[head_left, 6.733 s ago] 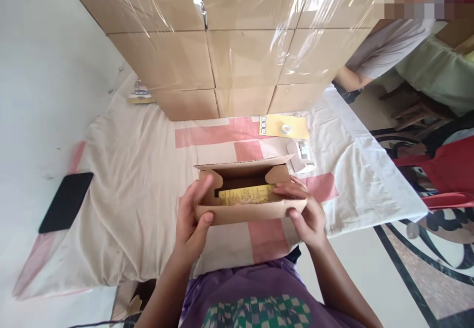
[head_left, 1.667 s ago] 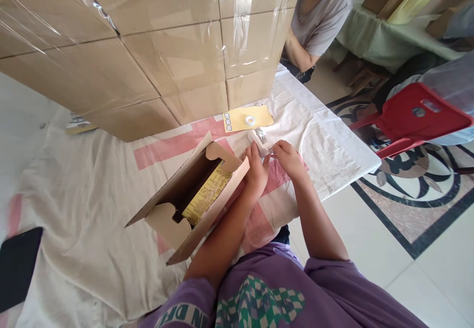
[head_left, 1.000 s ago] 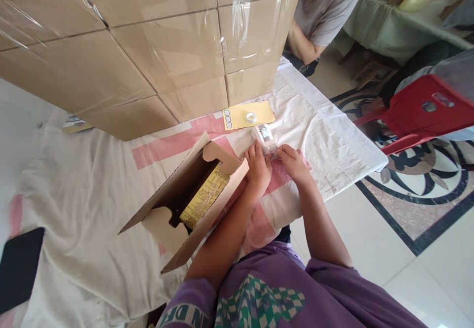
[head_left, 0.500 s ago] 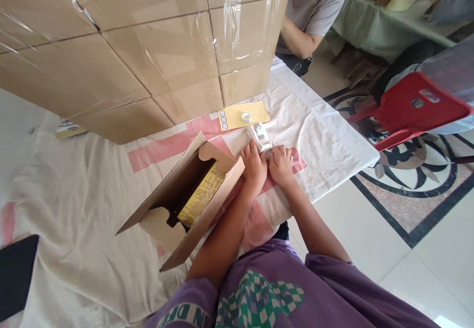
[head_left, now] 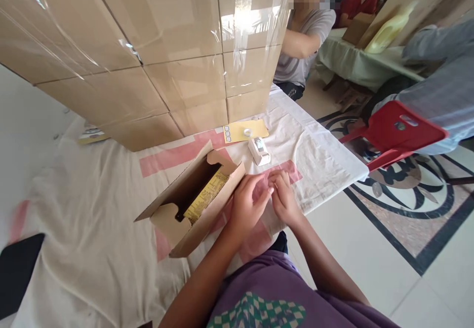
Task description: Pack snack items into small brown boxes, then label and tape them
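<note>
My left hand (head_left: 250, 200) is beside the open carton, its thumb and index finger spread apart. The thumb tip comes close to my right hand (head_left: 284, 199), whose fingers are curled together in a pinch. Anything between those fingertips is too small to make out. Just beyond both hands a small white box (head_left: 259, 152) sits on the cloth, touched by neither. Left of my hands stands a brown cardboard carton (head_left: 218, 214) with raised flaps and yellow printed packs (head_left: 205, 196) inside.
A yellow card (head_left: 237, 133) with a white ring (head_left: 248, 132) on it lies behind the white box. Tape-wrapped cartons (head_left: 185, 81) stand stacked at the back. A dark flat object (head_left: 20, 273) lies at left. A red chair (head_left: 400, 128) and other people are at right.
Both hands have drawn back from the white box, leaving it on the cloth. My left fingers have spread, and my right fingers have come together near the left thumb. The view has shifted.
</note>
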The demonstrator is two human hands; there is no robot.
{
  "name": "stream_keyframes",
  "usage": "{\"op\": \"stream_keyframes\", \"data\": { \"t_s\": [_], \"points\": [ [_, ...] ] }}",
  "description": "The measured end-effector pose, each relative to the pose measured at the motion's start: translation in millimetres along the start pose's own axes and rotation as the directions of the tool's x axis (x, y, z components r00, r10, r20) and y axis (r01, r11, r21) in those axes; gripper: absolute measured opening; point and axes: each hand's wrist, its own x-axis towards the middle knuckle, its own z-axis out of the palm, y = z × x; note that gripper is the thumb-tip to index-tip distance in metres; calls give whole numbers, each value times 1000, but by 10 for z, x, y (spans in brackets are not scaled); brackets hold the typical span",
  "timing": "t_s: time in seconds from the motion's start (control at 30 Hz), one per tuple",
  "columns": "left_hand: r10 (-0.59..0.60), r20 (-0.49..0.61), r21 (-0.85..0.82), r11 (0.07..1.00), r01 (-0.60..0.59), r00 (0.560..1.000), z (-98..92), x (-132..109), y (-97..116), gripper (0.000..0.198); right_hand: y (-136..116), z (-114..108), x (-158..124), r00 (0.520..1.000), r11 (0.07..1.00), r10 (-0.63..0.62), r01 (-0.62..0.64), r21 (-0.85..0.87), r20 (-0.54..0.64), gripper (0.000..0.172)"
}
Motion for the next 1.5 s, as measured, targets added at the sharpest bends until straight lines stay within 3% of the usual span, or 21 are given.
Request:
{"op": "stream_keyframes", "data": {
  "t_s": [0.17,0.37,0.47,0.57,0.67,0.73,0.83,0.93,1.03,1.13,1.2,1.3,1.4,1.5],
  "points": [
    [-21,55,27,999,20,998,-303,-295,-17,11,-186,176,-271,994,994,-91,86,71,67,14],
    [103,38,215,971,-109,994,-476,-490,-38,18,-257,208,-309,973,978,-162,136,158,162,13],
    [202,-30,303,935,-184,979,-602,-582,27,16,-205,117,-118,989,972,-95,67,227,115,13],
    [295,-84,335,908,-252,952,-851,-709,137,23,-166,41,242,998,969,-34,21,244,50,27],
    [370,-148,433,858,-276,917,-1169,-852,235,35,-204,76,648,978,943,-157,108,315,135,50],
    [395,-225,508,828,-239,891,-1354,-917,257,40,-264,178,843,933,910,-282,186,370,224,54],
    [411,-304,576,798,-178,859,-1534,-916,219,38,-352,392,918,888,885,-357,223,408,289,47],
    [442,-271,644,743,-180,855,-1619,-828,155,31,-387,574,759,923,895,-304,193,402,234,39],
    [397,-267,680,723,-120,878,-1667,-738,121,23,-376,659,543,944,892,-296,219,395,146,36],
    [242,-242,660,751,-23,939,-1712,-682,89,12,-371,664,468,954,896,-295,255,364,57,57],
    [147,-220,623,782,23,964,-1734,-660,57,7,-401,639,542,960,914,-277,253,319,32,73],
    [94,-238,576,815,62,967,-1736,-647,16,7,-516,586,784,949,927,-295,255,276,115,86],
    [74,-273,544,834,90,959,-1711,-655,7,7,-669,553,1021,908,906,-364,293,305,209,84],
    [54,-297,527,842,116,953,-1700,-665,17,7,-754,547,1116,882,887,-412,332,321,228,64]
  ]
}}
